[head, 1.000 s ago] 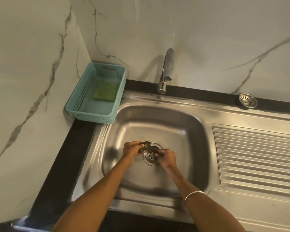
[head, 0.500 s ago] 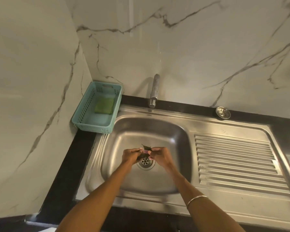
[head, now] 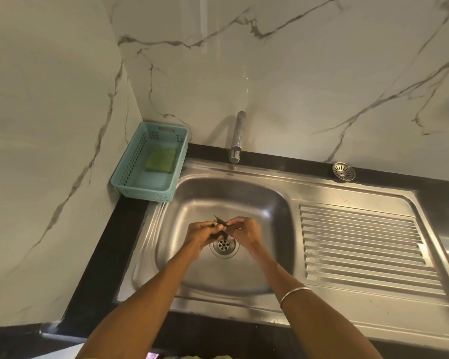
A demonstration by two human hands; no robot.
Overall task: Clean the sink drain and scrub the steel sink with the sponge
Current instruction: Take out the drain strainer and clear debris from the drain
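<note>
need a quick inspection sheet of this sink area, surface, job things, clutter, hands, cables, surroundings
surface: steel sink with ribbed drainboard on its right, set in a black counter
job's things: drain uncovered in the basin floor; green sponge lying in the teal basket at the back left corner; dark leafy debris held above the drain
clutter: loose strainer on the counter behind the drainboard
grippers: left hand and right hand both pinch the debris; bangle on the right wrist
cables: nothing seen
surroundings: tap at the back, no water seen running; marble wall behind and to the left
</note>
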